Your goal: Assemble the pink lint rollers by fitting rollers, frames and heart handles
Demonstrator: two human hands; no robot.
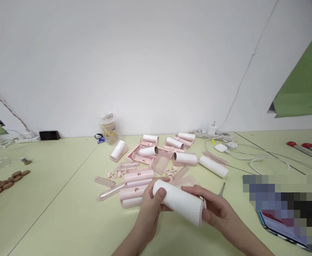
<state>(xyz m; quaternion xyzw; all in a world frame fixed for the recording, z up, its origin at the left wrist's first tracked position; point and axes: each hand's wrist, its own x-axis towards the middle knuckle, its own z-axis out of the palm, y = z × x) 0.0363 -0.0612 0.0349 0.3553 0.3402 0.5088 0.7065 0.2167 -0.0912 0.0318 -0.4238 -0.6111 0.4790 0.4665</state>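
A white roll [181, 202] is held between my two hands above the table's front part, tilted down to the right. My left hand [156, 199] grips its left end, thumb on top. My right hand [214, 208] has its fingers around the right end, where a thin pink edge shows. Just behind my left hand lie pink plastic housings [139, 175], one with a round hole. Further back, several white rolls rest in or beside pink frames [142, 160]. Clear tubes [112, 192] and pink heart-shaped pieces [114, 175] lie to the left.
A screwdriver [222, 189] lies right of the parts. A phone [281, 227], partly pixelated, is at the right front. White cables [265, 160] and red-handled tools [305, 146] lie behind it. A bagged cup [109, 129] stands by the wall; brown pieces [5, 185] are far left.
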